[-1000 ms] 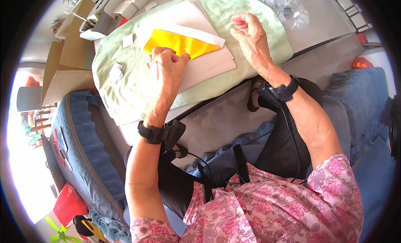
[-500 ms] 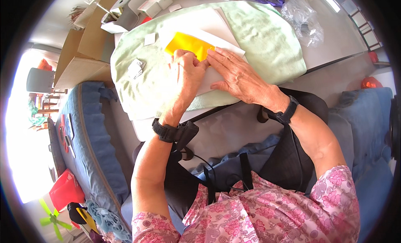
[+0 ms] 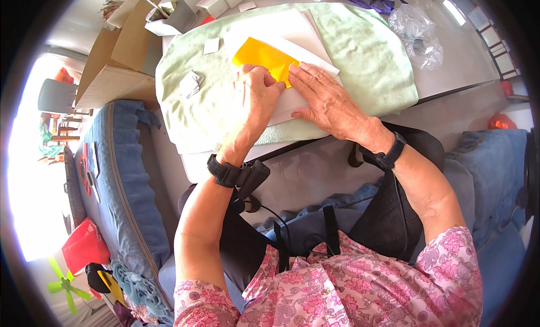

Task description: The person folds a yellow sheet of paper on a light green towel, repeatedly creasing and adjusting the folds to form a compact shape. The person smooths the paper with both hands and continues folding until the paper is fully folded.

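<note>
Both hands flat on glossy yellow paper square, lying on white sheet atop pale green towel on counter. Left hand pins near edge, right hand presses fingers spread, apparently to flatten crease.

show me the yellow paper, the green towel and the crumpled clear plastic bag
yellow paper (image 3: 260, 56), head view, on its bare upper left part above the fingers
green towel (image 3: 368, 62), head view, on the bare stretch right of the white sheets
crumpled clear plastic bag (image 3: 417, 32), head view, on the middle of the crinkled plastic
</note>
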`<move>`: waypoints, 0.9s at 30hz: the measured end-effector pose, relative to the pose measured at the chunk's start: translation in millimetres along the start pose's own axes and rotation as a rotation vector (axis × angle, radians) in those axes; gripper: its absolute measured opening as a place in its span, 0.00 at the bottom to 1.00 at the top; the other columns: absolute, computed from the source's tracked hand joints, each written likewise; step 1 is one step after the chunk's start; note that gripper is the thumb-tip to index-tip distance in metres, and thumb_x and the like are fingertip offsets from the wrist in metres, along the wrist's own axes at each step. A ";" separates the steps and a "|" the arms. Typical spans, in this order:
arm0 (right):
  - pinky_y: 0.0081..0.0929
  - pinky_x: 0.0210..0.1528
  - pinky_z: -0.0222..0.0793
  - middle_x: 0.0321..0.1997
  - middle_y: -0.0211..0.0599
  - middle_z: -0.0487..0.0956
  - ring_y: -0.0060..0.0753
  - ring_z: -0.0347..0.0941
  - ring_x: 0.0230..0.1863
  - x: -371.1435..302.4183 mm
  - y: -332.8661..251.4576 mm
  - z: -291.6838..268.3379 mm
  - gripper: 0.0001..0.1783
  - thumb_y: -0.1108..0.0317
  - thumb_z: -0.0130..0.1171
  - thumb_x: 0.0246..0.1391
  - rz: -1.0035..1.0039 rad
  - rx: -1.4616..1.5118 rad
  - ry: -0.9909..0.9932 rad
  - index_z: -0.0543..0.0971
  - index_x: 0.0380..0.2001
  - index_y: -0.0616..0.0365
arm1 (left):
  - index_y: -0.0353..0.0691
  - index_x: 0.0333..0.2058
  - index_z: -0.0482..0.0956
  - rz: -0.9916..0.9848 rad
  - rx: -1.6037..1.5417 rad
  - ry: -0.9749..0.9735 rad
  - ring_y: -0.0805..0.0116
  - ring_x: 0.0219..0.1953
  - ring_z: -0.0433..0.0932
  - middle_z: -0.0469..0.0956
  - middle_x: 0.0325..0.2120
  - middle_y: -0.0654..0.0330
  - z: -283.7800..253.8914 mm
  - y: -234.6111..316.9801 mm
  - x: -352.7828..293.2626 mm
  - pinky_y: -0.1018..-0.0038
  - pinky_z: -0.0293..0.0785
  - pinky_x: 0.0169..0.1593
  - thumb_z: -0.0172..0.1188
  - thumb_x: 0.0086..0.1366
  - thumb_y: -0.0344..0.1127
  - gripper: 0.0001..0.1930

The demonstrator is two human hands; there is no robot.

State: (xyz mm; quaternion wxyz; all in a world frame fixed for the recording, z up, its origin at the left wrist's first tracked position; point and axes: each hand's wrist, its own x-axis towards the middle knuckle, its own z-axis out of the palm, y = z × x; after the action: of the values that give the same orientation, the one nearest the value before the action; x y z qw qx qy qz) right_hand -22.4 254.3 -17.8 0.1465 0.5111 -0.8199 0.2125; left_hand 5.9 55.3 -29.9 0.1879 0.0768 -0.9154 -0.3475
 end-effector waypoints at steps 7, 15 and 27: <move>0.45 0.73 0.55 0.67 0.57 0.67 0.55 0.60 0.70 0.9 1.8 1.8 0.37 0.51 0.61 0.59 0.002 0.002 -0.005 0.69 0.60 0.72 | 0.32 0.21 0.78 -0.030 -0.059 -0.035 0.60 0.41 0.78 0.76 0.39 0.51 2.8 -12.3 10.2 0.69 0.76 0.45 0.73 0.44 0.25 0.10; 0.45 0.72 0.57 0.67 0.57 0.67 0.54 0.61 0.70 0.7 0.9 2.6 0.35 0.53 0.62 0.59 0.013 0.007 0.006 0.70 0.60 0.71 | 0.33 0.22 0.78 -0.070 -0.116 -0.051 0.61 0.39 0.78 0.76 0.37 0.53 -2.2 -5.1 8.1 0.69 0.77 0.44 0.72 0.43 0.23 0.09; 0.42 0.74 0.53 0.69 0.54 0.67 0.51 0.57 0.73 8.8 15.8 14.0 0.37 0.49 0.59 0.61 0.019 0.123 0.004 0.72 0.59 0.74 | 0.30 0.33 0.80 0.568 -0.378 0.123 0.53 0.42 0.77 0.80 0.39 0.51 -119.3 131.6 -55.8 0.61 0.73 0.50 0.55 0.53 0.29 0.10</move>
State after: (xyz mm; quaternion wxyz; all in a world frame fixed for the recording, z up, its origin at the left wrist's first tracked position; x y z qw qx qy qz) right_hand -40.8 246.5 -29.1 0.1143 0.5108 -0.8098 0.2650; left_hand 103.3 96.3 123.5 0.3429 -0.1967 -0.8065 -0.4396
